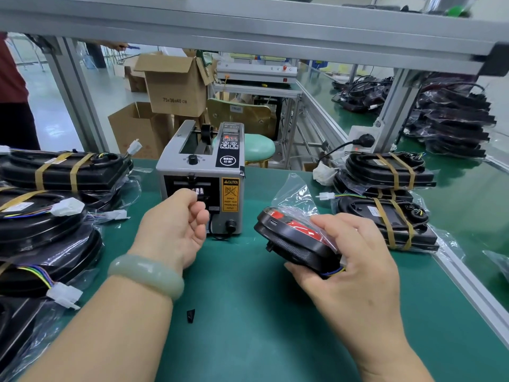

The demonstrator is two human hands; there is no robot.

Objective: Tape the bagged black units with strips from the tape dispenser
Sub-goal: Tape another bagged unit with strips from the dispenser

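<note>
Black inside a clear bag, the unit (297,241) is held by the right hand (355,260), its grip wrapped round the near end, tilted over the green counter (248,312). The left hand (176,224) is at the outlet of the tape dispenser (203,172), fingers curled; whether its grip pinches a strip I cannot tell. Banded taped units (66,172) are stacked at left, another stack (385,172) at right. A black scrap (190,315) lies between the forearms.
</note>
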